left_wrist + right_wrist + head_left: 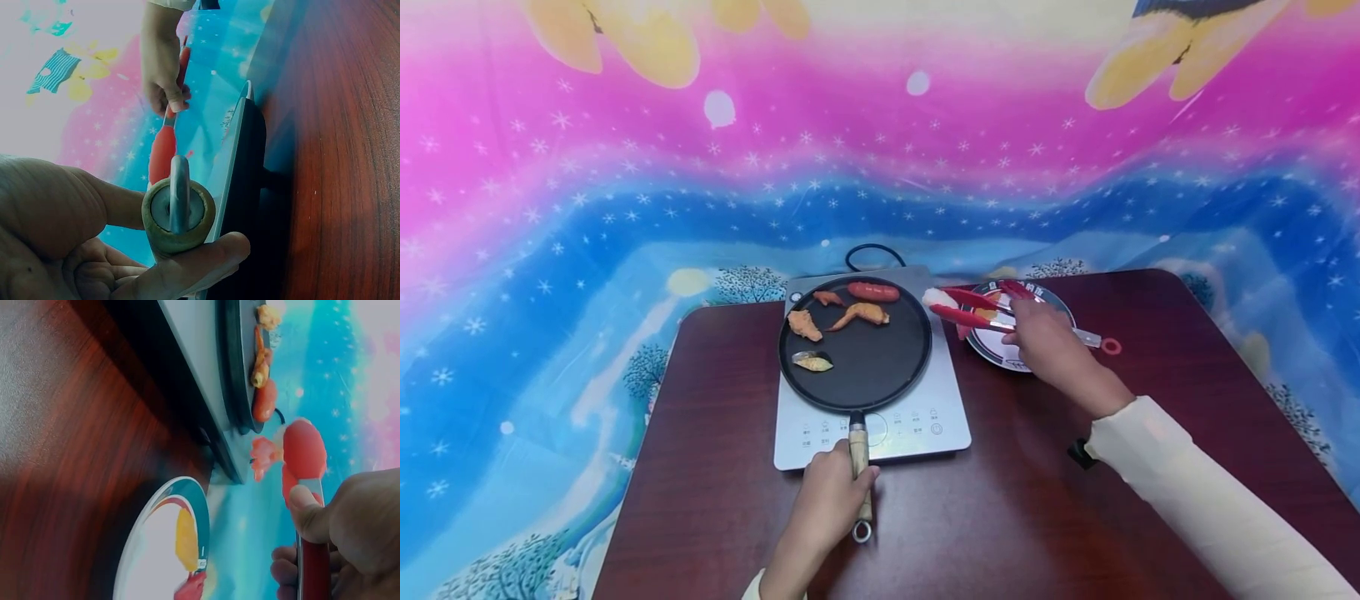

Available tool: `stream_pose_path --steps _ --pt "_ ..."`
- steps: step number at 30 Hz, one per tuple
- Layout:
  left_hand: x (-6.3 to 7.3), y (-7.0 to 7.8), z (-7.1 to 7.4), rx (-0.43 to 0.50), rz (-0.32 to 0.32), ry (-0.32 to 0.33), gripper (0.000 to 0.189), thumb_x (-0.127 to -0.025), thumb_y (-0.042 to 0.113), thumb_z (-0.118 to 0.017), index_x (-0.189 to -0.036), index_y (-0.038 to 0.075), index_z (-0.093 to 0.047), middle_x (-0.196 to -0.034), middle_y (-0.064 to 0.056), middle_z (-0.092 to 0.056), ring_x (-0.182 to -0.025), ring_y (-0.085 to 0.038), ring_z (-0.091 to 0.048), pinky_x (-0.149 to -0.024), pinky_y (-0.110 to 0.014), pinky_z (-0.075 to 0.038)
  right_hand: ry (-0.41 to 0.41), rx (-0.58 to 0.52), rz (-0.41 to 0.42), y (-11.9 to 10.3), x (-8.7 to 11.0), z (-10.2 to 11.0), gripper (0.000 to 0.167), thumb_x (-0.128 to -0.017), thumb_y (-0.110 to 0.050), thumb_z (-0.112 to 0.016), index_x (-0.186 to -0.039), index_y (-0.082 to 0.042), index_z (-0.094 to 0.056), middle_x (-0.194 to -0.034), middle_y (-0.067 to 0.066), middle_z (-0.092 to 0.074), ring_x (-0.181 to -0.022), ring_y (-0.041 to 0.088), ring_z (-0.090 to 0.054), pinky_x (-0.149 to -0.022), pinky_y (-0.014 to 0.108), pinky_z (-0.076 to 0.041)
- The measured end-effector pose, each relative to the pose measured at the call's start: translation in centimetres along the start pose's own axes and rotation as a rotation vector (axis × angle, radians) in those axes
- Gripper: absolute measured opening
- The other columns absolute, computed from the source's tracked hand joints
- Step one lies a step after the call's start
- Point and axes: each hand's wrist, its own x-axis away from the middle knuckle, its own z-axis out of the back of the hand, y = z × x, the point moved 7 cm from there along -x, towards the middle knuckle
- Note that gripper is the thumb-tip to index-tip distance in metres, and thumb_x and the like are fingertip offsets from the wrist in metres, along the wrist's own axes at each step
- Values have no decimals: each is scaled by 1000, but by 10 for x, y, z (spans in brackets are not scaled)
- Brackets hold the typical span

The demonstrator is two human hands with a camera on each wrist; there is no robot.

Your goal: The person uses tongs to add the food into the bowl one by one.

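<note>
My left hand point(831, 492) grips the wooden handle point(859, 454) of a round black frying pan point(872, 375), thumb and fingers wrapped about it near its metal ring. In my right hand point(1052, 346) is a pair of red-tipped tongs point(962, 317), squeezed around a white and pink piece of food point(936, 298). That piece hangs between the pan's right rim and the plate; in the right wrist view its pink end point(264, 455) sticks out past the tongs. Inside the pan lie a sausage point(874, 292), a chicken wing point(863, 313) and several smaller food pieces.
Under the pan is a white induction cooker point(917, 446) on the dark wooden table point(1000, 500). Right of it stands a plate point(1011, 364), partly covered by my right hand, bearing a yellow piece point(186, 540) and a red piece point(190, 587). A patterned cloth point(880, 167) hangs behind.
</note>
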Motion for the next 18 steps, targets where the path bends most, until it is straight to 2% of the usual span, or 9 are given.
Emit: stream_pose_path --steps 5,11,18 --pt "0 0 0 2 2 -4 29 -89 18 -78 -98 -6 -64 -64 -2 -57 -60 -13 -58 -57 -29 -51 -11 21 91 -14 -2 -1 51 -88 -10 -79 -129 6 -53 -110 23 -66 -107 41 -63 -97 60 -50" --pt "0 1 -1 -3 -7 -3 29 -89 18 -78 -98 -5 -64 -64 -2 -58 -60 -13 -58 -57 -29 -51 -39 7 98 -23 -5 -4 50 -94 -17 -75 -132 4 -52 -113 22 -67 -104 38 -64 -95 57 -52" --pt "0 1 1 -9 -10 10 28 -88 18 -79 -97 -4 -64 -64 -1 -57 -60 -13 -57 -58 -29 -51 -41 50 147 -40 -9 -2 49 -95 -18 -73 -133 4 -52 -122 24 -65 -114 41 -61 -100 60 -48"
